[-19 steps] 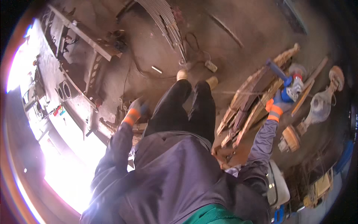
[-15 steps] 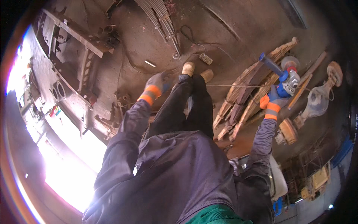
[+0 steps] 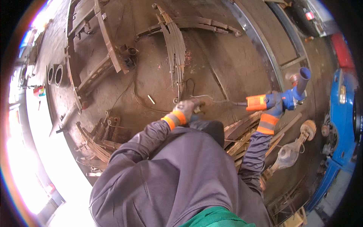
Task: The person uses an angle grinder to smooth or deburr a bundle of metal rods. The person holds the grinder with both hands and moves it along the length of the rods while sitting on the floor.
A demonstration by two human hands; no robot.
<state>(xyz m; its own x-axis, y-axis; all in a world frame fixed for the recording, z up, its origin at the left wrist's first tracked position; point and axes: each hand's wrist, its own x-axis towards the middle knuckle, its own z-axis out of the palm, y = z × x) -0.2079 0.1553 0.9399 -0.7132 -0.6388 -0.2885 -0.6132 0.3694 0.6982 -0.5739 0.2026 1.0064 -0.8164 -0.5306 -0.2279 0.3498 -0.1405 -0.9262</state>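
One gloved left hand (image 3: 184, 109) hangs well apart from its partner; blur hides whether it holds anything. Rightward, a cord (image 3: 223, 100) trails toward the right hand (image 3: 275, 106), wrapped around a blue-and-orange angle grinder (image 3: 290, 100) above the floor (image 3: 245, 72). Carrying seems underway; the next move calls for firm grip and slack cord.

This is a vehicle workshop: leaf springs (image 3: 174, 53) lie at twelve o'clock, an axle housing (image 3: 285, 156) at four. A blue vehicle (image 3: 342, 125) stands at three, a steel frame (image 3: 107, 38) at ten.
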